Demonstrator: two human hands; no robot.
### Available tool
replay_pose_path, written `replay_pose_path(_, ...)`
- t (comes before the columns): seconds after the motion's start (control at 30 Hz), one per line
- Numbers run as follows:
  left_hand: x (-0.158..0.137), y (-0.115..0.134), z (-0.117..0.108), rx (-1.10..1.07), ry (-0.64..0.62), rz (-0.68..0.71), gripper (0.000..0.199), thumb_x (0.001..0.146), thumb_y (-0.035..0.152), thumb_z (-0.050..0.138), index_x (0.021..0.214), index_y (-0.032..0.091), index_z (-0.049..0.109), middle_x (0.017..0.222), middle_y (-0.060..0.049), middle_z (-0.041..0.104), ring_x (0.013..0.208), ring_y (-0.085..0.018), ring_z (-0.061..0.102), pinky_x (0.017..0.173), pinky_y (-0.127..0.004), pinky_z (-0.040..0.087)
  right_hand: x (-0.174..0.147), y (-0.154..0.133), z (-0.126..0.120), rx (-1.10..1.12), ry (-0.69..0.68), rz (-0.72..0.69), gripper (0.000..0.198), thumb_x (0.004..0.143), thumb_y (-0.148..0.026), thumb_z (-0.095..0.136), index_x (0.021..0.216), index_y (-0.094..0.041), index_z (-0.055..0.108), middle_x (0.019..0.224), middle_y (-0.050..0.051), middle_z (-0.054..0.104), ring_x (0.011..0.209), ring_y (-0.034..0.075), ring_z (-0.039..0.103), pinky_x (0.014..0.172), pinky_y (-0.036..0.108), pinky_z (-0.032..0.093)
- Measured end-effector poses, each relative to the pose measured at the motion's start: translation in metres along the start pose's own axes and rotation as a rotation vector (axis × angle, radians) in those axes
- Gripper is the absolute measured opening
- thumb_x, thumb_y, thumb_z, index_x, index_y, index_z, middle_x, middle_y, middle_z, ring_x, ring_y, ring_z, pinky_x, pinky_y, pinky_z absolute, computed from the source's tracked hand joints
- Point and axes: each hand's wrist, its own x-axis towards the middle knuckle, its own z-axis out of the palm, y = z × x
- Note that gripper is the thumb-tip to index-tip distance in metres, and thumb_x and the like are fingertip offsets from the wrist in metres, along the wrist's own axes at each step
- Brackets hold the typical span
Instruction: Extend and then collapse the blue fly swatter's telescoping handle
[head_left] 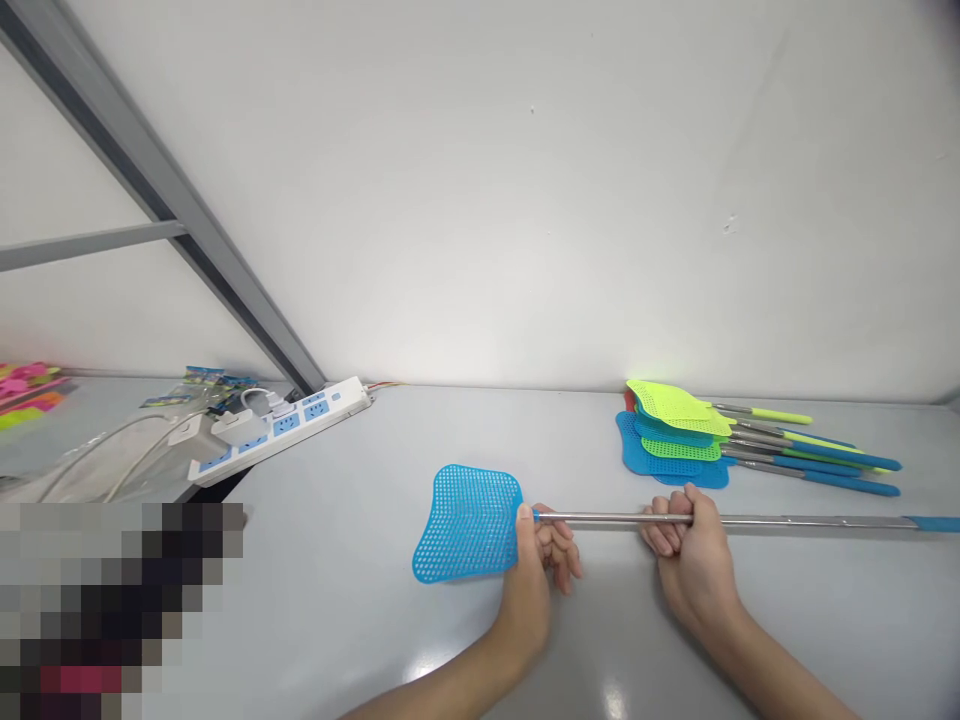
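Note:
A blue fly swatter (472, 525) with a perforated head and a long extended metal rod lies across both my hands, just above the grey table. My left hand (536, 560) grips it where the head meets the rod, thumb on top and the other fingers curled behind. Farther right along the rod, my right hand (697, 550) is closed around the metal. The blue handle (934, 524) reaches the right edge of the view. Behind my right hand lies a pile of fly swatters (675, 430), blue, yellow and green, with shorter rods and their handles pointing right.
A white power strip (285, 430) with plugged-in adapters (238, 425) lies on the table (337, 540) at the left. Beyond it are cables, clear packaging (202, 390) and pink and yellow items (30, 390). A grey metal frame (180, 225) rises against the white wall (487, 200).

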Motion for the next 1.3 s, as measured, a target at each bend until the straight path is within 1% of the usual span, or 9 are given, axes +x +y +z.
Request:
replay_pose_path(0.1,0.003,0.003,-0.002,-0.045,0.037,0.015,0.047,0.080,0.051,0.021,0.066,0.015,0.048,0.046,0.000,0.049,0.037,-0.008,0.038,0.041,-0.021,0.030,0.001,-0.004,0.001,-0.010,-0.029,-0.002,0.038,0.076,-0.031,0.045,0.045,-0.018,0.026,0.041,-0.006,0.019,0.037,0.008,0.020,0.036,0.023,0.018)
replay_pose_path(0.2,0.005,0.007,-0.006,-0.161,0.022,0.027,0.043,0.079,0.050,0.023,0.075,0.015,0.049,0.049,0.000,0.049,0.040,-0.009,0.040,0.041,-0.021,0.031,0.001,-0.007,0.003,-0.041,-0.074,0.017,0.037,0.076,-0.029,0.046,0.045,-0.018,0.029,0.042,-0.006,0.021,0.038,0.008,0.019,0.036,0.023,0.018)
replay_pose_path(0.37,0.011,0.016,-0.015,-0.266,0.015,0.120,0.042,0.080,0.047,0.023,0.079,0.015,0.051,0.053,0.000,0.049,0.041,-0.009,0.042,0.042,-0.022,0.032,0.004,-0.016,0.005,-0.153,-0.310,0.171,0.040,0.077,-0.029,0.045,0.040,-0.018,0.034,0.040,-0.004,0.027,0.039,0.009,0.026,0.040,0.025,0.023)
replay_pose_path(0.47,0.015,0.020,-0.017,-0.282,0.030,0.138,0.036,0.080,0.042,0.029,0.078,0.015,0.053,0.056,0.000,0.050,0.042,-0.008,0.043,0.044,-0.022,0.033,0.009,-0.022,0.002,-0.188,-0.369,0.173,0.040,0.078,-0.030,0.043,0.040,-0.018,0.037,0.041,-0.003,0.030,0.040,0.010,0.029,0.043,0.026,0.025)
replay_pose_path(0.6,0.020,0.022,-0.019,-0.345,0.049,0.091,0.039,0.078,0.046,0.030,0.076,0.015,0.054,0.058,-0.001,0.052,0.040,-0.008,0.042,0.043,-0.022,0.032,0.014,-0.027,0.000,-0.298,-0.400,0.183,0.041,0.078,-0.032,0.044,0.039,-0.019,0.038,0.040,-0.003,0.031,0.041,0.011,0.032,0.045,0.027,0.025)
replay_pose_path(0.87,0.031,0.029,-0.026,-0.365,0.166,0.136,0.033,0.074,0.044,0.040,0.075,0.015,0.055,0.067,-0.001,0.054,0.051,-0.009,0.049,0.046,-0.021,0.034,0.013,-0.026,0.000,-0.395,-0.491,0.367,0.041,0.077,-0.038,0.044,0.042,-0.018,0.037,0.043,-0.002,0.034,0.043,0.011,0.036,0.047,0.026,0.027)
replay_pose_path(1.0,0.035,0.033,-0.029,-0.429,0.144,0.142,0.026,0.074,0.038,0.044,0.076,0.014,0.056,0.067,-0.001,0.054,0.056,-0.010,0.052,0.048,-0.021,0.036,0.012,-0.023,0.001,-0.418,-0.495,0.380,0.040,0.075,-0.041,0.045,0.043,-0.018,0.039,0.044,-0.003,0.035,0.043,0.010,0.037,0.046,0.025,0.027)
replay_pose_path(1.1,0.037,0.037,-0.030,-0.492,0.128,0.138,0.020,0.073,0.030,0.048,0.081,0.014,0.057,0.079,-0.003,0.058,0.067,-0.011,0.055,0.056,-0.022,0.041,0.010,-0.022,0.001,-0.431,-0.488,0.390,0.040,0.075,-0.041,0.046,0.043,-0.017,0.041,0.044,-0.003,0.036,0.043,0.010,0.038,0.047,0.025,0.028)
replay_pose_path(1.3,0.037,0.045,-0.034,-0.623,0.046,-0.025,0.031,0.073,0.032,0.048,0.097,0.014,0.055,0.098,-0.008,0.058,0.084,-0.018,0.057,0.068,-0.025,0.044,0.010,-0.022,0.003,-0.423,-0.463,0.394,0.039,0.074,-0.042,0.046,0.045,-0.017,0.042,0.046,-0.003,0.037,0.043,0.010,0.039,0.048,0.025,0.030)
